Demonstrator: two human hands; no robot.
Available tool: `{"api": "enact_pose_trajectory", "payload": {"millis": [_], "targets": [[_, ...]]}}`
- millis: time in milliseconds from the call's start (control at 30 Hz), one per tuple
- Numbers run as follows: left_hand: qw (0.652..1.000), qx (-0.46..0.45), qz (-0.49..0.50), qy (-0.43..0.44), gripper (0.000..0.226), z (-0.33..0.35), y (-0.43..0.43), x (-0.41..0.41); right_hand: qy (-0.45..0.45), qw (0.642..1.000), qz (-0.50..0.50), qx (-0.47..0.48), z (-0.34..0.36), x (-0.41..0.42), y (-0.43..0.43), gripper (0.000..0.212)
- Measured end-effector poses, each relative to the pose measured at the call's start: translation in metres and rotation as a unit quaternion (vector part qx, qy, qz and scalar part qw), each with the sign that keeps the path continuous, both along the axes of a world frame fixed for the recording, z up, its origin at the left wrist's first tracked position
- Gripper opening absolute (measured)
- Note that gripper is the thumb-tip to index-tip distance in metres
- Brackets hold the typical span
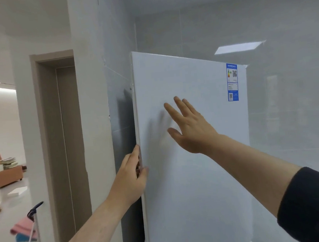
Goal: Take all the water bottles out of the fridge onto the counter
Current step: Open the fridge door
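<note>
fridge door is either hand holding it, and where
The left hand grips the fridge door by its left edge, fingers curled round it. The right hand is open, fingers spread at the door's front, holding nothing.

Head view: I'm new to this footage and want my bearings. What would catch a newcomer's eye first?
The tall white fridge door fills the centre of the view. The left hand grips its left edge, while the right hand is spread open over the door's front, higher up. A blue label sits near the door's top right corner.
</note>
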State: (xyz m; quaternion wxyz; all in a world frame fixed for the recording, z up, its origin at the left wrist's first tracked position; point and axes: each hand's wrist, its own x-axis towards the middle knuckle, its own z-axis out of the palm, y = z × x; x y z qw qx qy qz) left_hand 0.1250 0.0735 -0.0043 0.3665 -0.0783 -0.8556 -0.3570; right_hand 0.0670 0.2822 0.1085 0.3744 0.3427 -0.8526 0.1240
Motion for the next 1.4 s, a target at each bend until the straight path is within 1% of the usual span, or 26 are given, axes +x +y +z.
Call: {"api": "enact_pose_trajectory", "payload": {"millis": [100,200,300,433,533,633,700,800,900,1100,1233,1400], "targets": [[0.999,-0.039,0.002,0.026,0.067,0.0,0.031,0.034,0.024,0.999,0.027,0.033,0.015,0.039,0.015,0.064],[0.997,-0.073,-0.001,0.033,0.067,0.0,0.06,0.063,0.035,0.998,0.034,0.04,0.025,0.068,0.031,0.062],[0.992,-0.122,0.001,0.027,0.068,0.002,0.087,0.088,0.04,0.998,0.028,0.042,0.028,0.092,0.055,0.06],[0.977,-0.211,-0.006,0.036,0.07,0.008,0.122,0.114,0.056,0.998,0.009,0.035,0.028,0.121,0.096,0.06],[0.968,-0.247,0.001,0.038,0.065,0.018,0.138,0.129,0.082,0.996,-0.01,0.042,0.029,0.141,0.123,0.059],[0.969,-0.231,0.001,0.091,0.064,0.036,0.139,0.143,0.086,0.995,-0.028,0.034,0.029,0.154,0.148,0.058],[0.967,-0.221,0.045,0.12,0.066,0.052,0.133,0.149,0.083,0.995,-0.043,0.032,0.027,0.162,0.168,0.058],[0.966,-0.203,0.113,0.114,0.072,0.071,0.125,0.154,0.087,0.994,-0.065,0.017,0.021,0.172,0.195,0.058],[0.967,-0.187,0.14,0.101,0.075,0.08,0.121,0.158,0.087,0.992,-0.094,0.001,0.015,0.18,0.218,0.059],[0.968,-0.182,0.137,0.106,0.068,0.087,0.134,0.158,0.084,0.982,-0.153,-0.074,0.006,0.189,0.248,0.062],[0.968,-0.179,0.139,0.104,0.067,0.091,0.14,0.152,0.061,0.97,-0.192,-0.139,-0.001,0.19,0.252,0.072],[0.971,-0.184,0.124,0.094,0.072,0.096,0.141,0.146,0.071,0.95,-0.289,-0.094,-0.006,0.182,0.25,0.084]]}}
